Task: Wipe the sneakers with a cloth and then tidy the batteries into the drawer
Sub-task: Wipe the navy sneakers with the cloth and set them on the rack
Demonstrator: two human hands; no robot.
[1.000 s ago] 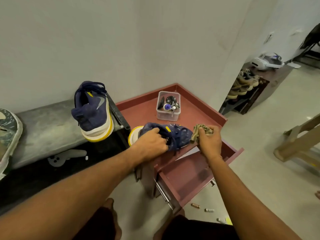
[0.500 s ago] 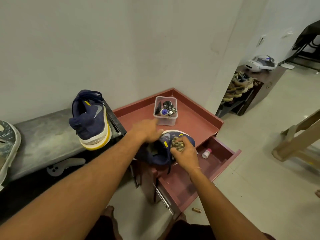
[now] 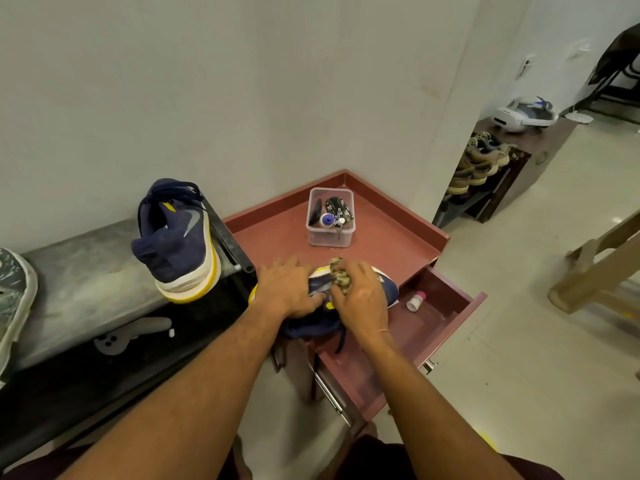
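Observation:
A navy sneaker (image 3: 317,325) with a white and yellow sole lies on its side at the front edge of the red cabinet top (image 3: 377,247). My left hand (image 3: 287,289) holds it down from the left. My right hand (image 3: 360,299) grips a crumpled patterned cloth (image 3: 341,277) and presses it on the shoe's side. The second navy sneaker (image 3: 176,237) stands on its heel on the grey bench (image 3: 79,282), leaning against the wall. The cabinet's drawer (image 3: 446,306) is pulled open below my right hand. No batteries are in view.
A clear plastic box (image 3: 330,233) of small items sits at the back of the cabinet top. A small white bottle (image 3: 415,301) lies in the drawer. Another shoe's sole (image 3: 14,292) shows at far left. A shoe rack (image 3: 485,168) and wooden furniture (image 3: 595,268) stand to the right.
The sneaker has been turned onto its side. My right hand moved the cloth from the toe leftward onto the shoe's side. The view tilted up, so the batteries on the floor dropped out of sight.

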